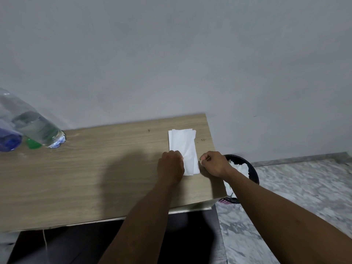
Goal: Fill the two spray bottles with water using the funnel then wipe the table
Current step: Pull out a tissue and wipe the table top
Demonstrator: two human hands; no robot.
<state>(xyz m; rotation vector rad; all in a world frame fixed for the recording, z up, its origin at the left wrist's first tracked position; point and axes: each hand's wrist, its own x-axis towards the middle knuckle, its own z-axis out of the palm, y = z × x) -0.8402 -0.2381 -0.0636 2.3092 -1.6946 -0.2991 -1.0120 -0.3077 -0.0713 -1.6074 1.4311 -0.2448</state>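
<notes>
Head view: folded tissue [183,149] lies between left hand [170,166] and right hand [214,164].

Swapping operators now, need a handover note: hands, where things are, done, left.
Left hand: knuckles down on the near left edge of the folded white tissues, apparently pinching them.
Right hand: curled at the tissues' right edge; grip unclear.
Tissues lie flat at the right end of the table. Clear water bottle, blue bottle and a green item stand far left, partly cut off. Black bin with used tissue sits right of the table.
Done: filling cannot be confirmed.
Left: probably wiping.
</notes>
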